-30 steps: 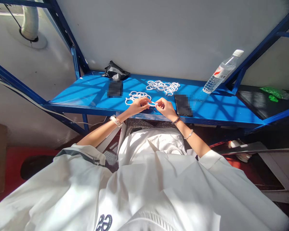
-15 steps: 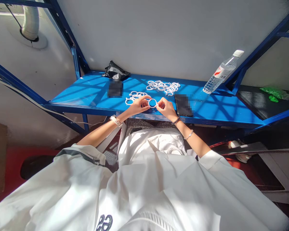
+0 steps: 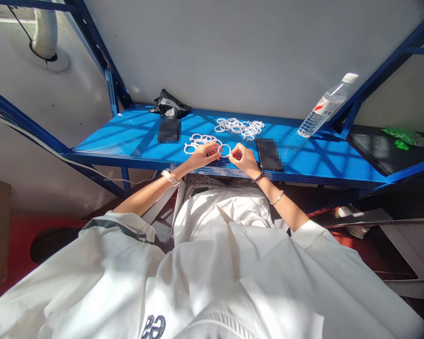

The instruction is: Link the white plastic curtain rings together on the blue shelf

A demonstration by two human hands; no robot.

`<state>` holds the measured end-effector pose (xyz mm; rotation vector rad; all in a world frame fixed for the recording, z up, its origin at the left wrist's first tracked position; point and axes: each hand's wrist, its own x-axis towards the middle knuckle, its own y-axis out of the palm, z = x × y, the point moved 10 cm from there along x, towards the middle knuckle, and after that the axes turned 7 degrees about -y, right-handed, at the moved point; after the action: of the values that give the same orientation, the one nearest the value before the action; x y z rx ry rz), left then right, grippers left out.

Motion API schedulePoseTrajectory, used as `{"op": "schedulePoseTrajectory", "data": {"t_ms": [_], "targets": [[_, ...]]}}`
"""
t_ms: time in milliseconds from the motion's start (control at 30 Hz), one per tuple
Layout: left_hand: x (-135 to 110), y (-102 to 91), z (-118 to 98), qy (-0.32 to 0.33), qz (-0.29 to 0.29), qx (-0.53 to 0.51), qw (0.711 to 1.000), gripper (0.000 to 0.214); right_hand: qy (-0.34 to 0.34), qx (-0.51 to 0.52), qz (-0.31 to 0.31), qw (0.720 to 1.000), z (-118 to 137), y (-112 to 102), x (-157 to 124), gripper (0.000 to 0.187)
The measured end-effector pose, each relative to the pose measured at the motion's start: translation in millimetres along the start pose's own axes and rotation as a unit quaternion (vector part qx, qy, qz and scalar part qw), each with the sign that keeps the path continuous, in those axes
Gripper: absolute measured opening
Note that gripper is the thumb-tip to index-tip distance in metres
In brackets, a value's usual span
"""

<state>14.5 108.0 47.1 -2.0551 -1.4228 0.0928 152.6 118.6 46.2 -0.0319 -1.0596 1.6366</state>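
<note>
Between my two hands, just above the front edge of the blue shelf (image 3: 127, 146), is a white plastic ring (image 3: 229, 149). My left hand (image 3: 207, 154) pinches its left side between thumb and fingers. The fingertips of my right hand (image 3: 243, 158) are closed on its lower right side. Beyond my left hand lies a small group of similar white rings (image 3: 190, 149), partly hidden by the fingers. A larger pile of white rings (image 3: 237, 126) rests farther back. Right of my right hand lies a black phone (image 3: 267, 155), partly blurred out.
A clear water bottle (image 3: 323, 107) with a white cap stands at the right. Toward the back left are a crumpled black plastic bag (image 3: 169, 102) and a dark, blurred-out flat object (image 3: 168, 129). Blue metal posts (image 3: 101, 56) frame the shelf; a green bag (image 3: 404, 136) lies far right.
The ring has turned slightly and shifted a little up and right between my fingers. Both hands stay almost in place, and the things on the shelf have not moved.
</note>
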Motion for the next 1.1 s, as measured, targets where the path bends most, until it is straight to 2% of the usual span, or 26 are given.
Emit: {"op": "schedulePoseTrajectory", "data": {"t_ms": [367, 533, 1100], "targets": [[0.8, -1.1, -0.6, -0.011, -0.013, -0.036, 0.999, 0.045, -0.016, 0.006, 0.009, 1.0, 2.7, 2.8, 0.1, 0.013], [2.2, -2.0, 0.8, -0.01, -0.017, -0.021, 1.0, 0.048, -0.017, 0.009, 0.01, 1.0, 2.2, 2.9, 0.1, 0.013], [-1.3, -1.5, -2.6, -0.011, -0.002, -0.066, 0.998, 0.057, -0.027, 0.025, 0.019, 0.999, 8.4, 3.5, 0.0, 0.016]]}}
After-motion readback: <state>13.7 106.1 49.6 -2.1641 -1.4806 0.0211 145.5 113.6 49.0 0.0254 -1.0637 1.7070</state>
